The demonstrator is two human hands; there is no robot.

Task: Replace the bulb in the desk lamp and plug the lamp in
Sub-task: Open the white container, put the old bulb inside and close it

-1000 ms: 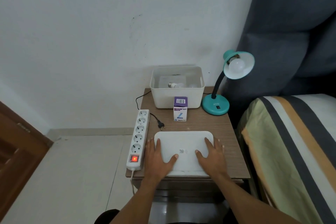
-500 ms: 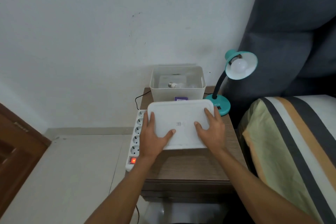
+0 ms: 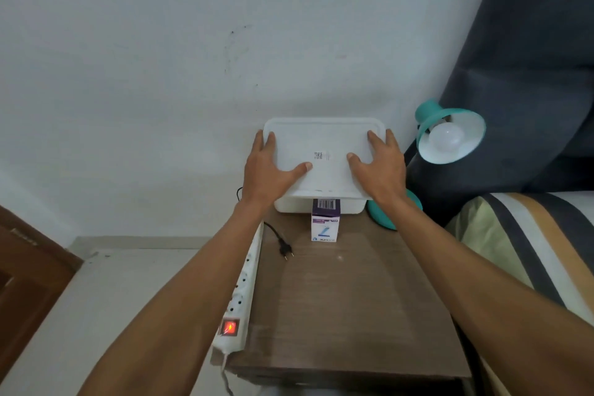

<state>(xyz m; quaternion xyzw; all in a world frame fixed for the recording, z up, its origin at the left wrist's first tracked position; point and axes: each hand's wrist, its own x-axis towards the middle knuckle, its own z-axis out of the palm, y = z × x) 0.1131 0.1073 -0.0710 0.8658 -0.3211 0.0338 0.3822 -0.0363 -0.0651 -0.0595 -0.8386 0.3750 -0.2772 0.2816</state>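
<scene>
A teal desk lamp (image 3: 450, 135) stands at the back right of the bedside table, its shade tilted toward me with a white bulb (image 3: 448, 138) in it. Its black plug (image 3: 287, 250) lies loose on the table beside the white power strip (image 3: 242, 292), whose switch glows red. My left hand (image 3: 268, 167) and my right hand (image 3: 381, 164) hold a white lid (image 3: 324, 141) by its two sides, on top of the white storage box (image 3: 291, 206) at the wall. The box's contents are hidden. A small purple and white bulb carton (image 3: 324, 222) stands in front of the box.
The wooden bedside table (image 3: 347, 315) has a bed with a striped cover (image 3: 530, 244) at its right and dark grey fabric (image 3: 530, 58) behind the lamp. A brown door (image 3: 29, 276) is at the left, tiled floor below it.
Both hands lifted the white lid off the table's front, carried it away from me, and now hold it over the box, which was open before.
</scene>
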